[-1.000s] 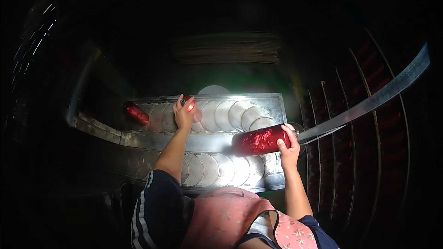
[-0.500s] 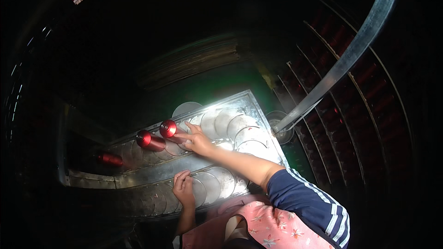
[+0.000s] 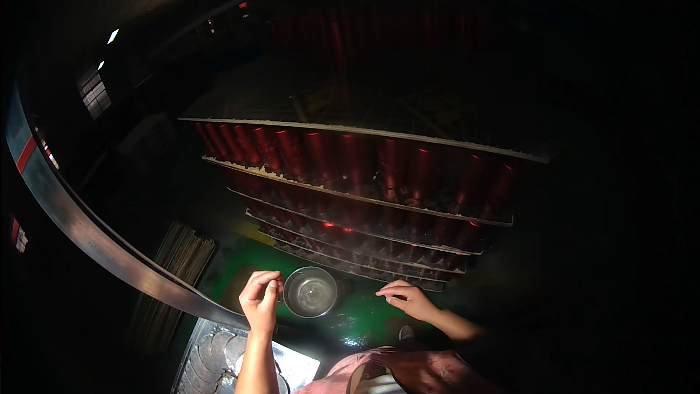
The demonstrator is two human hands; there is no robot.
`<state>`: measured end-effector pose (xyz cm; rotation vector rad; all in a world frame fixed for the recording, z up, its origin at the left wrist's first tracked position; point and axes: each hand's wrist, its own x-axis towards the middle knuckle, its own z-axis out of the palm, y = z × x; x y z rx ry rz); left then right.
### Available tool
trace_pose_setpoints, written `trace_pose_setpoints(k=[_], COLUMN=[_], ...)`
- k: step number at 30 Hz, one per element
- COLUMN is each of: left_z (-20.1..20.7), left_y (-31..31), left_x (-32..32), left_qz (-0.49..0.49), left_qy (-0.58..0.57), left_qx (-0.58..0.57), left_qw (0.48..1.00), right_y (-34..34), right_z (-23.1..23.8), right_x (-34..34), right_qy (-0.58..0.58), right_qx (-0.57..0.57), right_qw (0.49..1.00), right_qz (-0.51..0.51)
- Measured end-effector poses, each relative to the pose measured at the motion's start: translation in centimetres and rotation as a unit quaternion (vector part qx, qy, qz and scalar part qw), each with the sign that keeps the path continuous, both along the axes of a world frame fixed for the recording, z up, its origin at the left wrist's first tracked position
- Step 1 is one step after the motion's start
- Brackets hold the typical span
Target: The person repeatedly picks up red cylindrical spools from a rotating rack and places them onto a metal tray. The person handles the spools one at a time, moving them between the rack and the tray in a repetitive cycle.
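Observation:
My left hand (image 3: 260, 298) is raised beside a round metal pot (image 3: 311, 293), its fingers curled in with nothing visible in them. On the other side of the pot, my right hand (image 3: 406, 299) holds nothing; its fingers stretch out to the left, apart from anything. Beyond both hands rises a stack of red metal cylinders (image 3: 357, 160), layered between thin boards (image 3: 364, 190). The metal conveyor (image 3: 208, 361) with overlapping plates lies at the lower left, partly behind my left forearm.
A long metal bar (image 3: 102, 241) curves down the left side to the conveyor. Left of the green floor (image 3: 357, 314) lies a pile of flat sheets (image 3: 179, 259). A shoe (image 3: 407, 333) shows below my right hand. Much of the surroundings is dark.
The view has swung right, from the conveyor to the stack. My right hand has left the red cylinder on the conveyor, and my left hand has come away from the plates.

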<state>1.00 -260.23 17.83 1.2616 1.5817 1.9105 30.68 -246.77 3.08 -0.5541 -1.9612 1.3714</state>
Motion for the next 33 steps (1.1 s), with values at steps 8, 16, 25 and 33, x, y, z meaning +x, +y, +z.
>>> trace_pose_setpoints(k=[8, 16, 25, 33], left_z=[23.8, 31.0, 29.5, 27.3], left_y=[34.3, 65.0, 87.2, 88.7], left_x=[3.7, 9.3, 14.5, 12.3], left_qz=[-0.053, -0.06, -0.037, -0.052], left_qy=[0.383, 0.502, 0.525, 0.531], left_qx=[0.131, 0.043, -0.031, 0.093], left_qw=[0.913, 0.862, 0.85, 0.84], right_y=[8.6, 7.6, 1.8, 10.8], right_z=[7.1, 8.9, 18.1, 27.6], right_x=[17.6, 26.5, 24.5, 25.8], right_qy=[0.022, -0.122, -0.22, -0.201], right_qx=[0.081, 0.16, 0.129, 0.269], right_qw=[0.975, 0.854, 0.646, 0.668], right_qz=[-0.207, -0.48, -0.719, -0.664])
